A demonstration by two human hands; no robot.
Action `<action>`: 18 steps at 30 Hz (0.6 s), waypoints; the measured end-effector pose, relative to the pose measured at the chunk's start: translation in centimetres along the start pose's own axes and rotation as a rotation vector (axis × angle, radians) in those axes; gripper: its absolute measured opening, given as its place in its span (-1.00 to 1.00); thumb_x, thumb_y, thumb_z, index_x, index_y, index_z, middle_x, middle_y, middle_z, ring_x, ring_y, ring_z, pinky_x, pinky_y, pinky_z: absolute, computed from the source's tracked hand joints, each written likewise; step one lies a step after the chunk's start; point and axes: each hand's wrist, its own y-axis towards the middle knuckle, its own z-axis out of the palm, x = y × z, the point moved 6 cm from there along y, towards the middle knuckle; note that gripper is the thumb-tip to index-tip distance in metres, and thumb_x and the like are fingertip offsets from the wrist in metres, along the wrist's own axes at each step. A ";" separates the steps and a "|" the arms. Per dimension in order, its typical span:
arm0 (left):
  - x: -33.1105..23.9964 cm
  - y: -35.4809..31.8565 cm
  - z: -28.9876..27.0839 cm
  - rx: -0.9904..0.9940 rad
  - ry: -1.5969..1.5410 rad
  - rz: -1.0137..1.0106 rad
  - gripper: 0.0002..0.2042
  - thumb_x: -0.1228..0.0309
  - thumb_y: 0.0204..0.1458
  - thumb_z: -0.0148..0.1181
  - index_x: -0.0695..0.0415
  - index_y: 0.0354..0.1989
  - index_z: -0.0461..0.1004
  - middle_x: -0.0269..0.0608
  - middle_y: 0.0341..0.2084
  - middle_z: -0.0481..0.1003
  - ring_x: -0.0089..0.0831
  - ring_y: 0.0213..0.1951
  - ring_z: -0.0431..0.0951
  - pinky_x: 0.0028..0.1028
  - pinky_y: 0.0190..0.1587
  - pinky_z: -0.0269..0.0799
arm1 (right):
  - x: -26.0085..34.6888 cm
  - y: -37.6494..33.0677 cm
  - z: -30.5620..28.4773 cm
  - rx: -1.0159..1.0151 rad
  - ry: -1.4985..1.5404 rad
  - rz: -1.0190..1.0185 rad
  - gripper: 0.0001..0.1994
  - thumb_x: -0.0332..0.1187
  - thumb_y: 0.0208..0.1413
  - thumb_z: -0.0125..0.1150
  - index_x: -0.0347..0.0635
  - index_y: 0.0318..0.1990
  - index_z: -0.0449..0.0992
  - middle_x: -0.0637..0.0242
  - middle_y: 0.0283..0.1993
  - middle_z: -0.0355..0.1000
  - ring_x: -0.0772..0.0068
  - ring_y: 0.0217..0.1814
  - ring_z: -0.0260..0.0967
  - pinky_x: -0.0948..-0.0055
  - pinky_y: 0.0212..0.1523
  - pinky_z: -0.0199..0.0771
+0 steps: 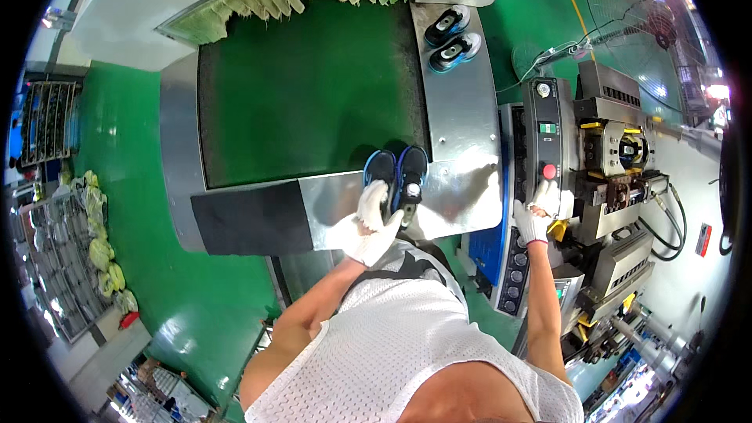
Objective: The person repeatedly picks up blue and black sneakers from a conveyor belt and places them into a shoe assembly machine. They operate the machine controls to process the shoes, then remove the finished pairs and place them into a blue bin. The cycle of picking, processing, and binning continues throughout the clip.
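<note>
My left hand (374,219), in a white glove, grips a pair of dark blue shoes (398,172) at the near edge of the green conveyor belt (313,86). The shoes lie side by side, toes pointing away from me. My right hand (537,213), also gloved, rests on the control panel (542,141) of a machine to my right, just below a red round button (550,171). Whether its fingers press anything I cannot tell.
A second pair of dark shoes (448,36) sits on the metal side plate (462,102) at the far right of the belt. A press machine (627,164) with hoses stands right. Yellow-green items hang on racks (94,243) at left. The floor is green.
</note>
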 end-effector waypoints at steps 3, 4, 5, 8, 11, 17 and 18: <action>4.7 -1.3 -0.3 0.051 0.107 -0.209 -0.24 0.36 -0.11 0.47 0.27 0.28 0.23 0.20 0.23 0.29 0.12 0.29 0.28 -0.13 0.34 0.23 | 8.8 -3.6 1.5 0.353 0.327 -0.222 -0.01 0.02 0.08 0.35 -0.27 0.54 -0.04 -0.15 0.30 0.33 -0.09 0.21 0.42 -0.01 0.25 0.34; 6.4 -1.9 0.8 0.061 0.182 -0.206 -0.28 0.29 -0.11 0.45 0.28 0.24 0.28 0.24 0.15 0.36 0.12 0.22 0.36 -0.14 0.28 0.29 | 12.4 -5.1 1.7 0.366 0.497 -0.262 -0.02 0.00 0.07 0.36 -0.25 0.53 -0.02 -0.13 0.27 0.36 -0.06 0.18 0.44 0.03 0.21 0.37; 8.1 -2.3 1.9 0.077 0.258 -0.197 -0.31 0.22 -0.10 0.42 0.30 0.20 0.32 0.27 0.08 0.42 0.12 0.15 0.43 -0.15 0.22 0.36 | 16.5 -6.3 2.3 0.351 0.688 -0.264 -0.04 -0.01 0.06 0.37 -0.24 0.51 0.00 -0.10 0.24 0.38 -0.04 0.14 0.46 0.07 0.18 0.40; 15.0 -5.5 6.5 0.764 0.438 -0.509 -0.42 0.06 -0.09 0.29 0.31 -0.01 0.52 0.19 -0.37 0.60 0.08 -0.23 0.63 -0.10 -0.04 0.53 | 26.6 -7.8 5.2 0.154 1.153 -0.005 -0.08 -0.06 0.02 0.40 -0.18 0.48 0.07 -0.03 0.16 0.45 0.04 0.05 0.52 0.19 0.07 0.51; 13.9 -2.3 4.0 0.344 0.140 -0.513 -0.35 0.30 -0.09 0.36 0.31 0.19 0.32 0.16 -0.11 0.51 -0.04 -0.07 0.57 -0.19 0.07 0.47 | 29.1 -5.5 6.8 -0.175 1.176 0.087 -0.14 -0.11 0.00 0.42 -0.13 0.43 0.14 -0.05 -0.01 0.52 0.00 -0.01 0.55 0.17 0.01 0.55; 12.5 7.3 1.5 0.390 0.034 -0.474 -0.42 0.36 -0.13 0.50 0.33 0.07 0.44 -0.04 -0.15 0.59 -0.15 -0.14 0.61 -0.18 -0.07 0.51 | 23.3 -5.9 0.8 0.210 1.479 0.450 -0.27 -0.12 -0.08 0.45 -0.30 0.23 0.36 -0.13 0.00 0.56 0.00 0.07 0.57 0.13 0.11 0.52; 9.5 8.7 1.8 0.434 0.044 -0.454 -0.44 0.36 -0.14 0.52 0.32 0.04 0.47 -0.06 -0.19 0.60 -0.15 -0.18 0.62 -0.17 -0.10 0.52 | 22.2 -6.0 3.0 0.185 1.534 0.480 -0.29 -0.12 -0.09 0.46 -0.32 0.20 0.39 -0.07 -0.02 0.58 0.07 0.01 0.59 0.16 0.03 0.56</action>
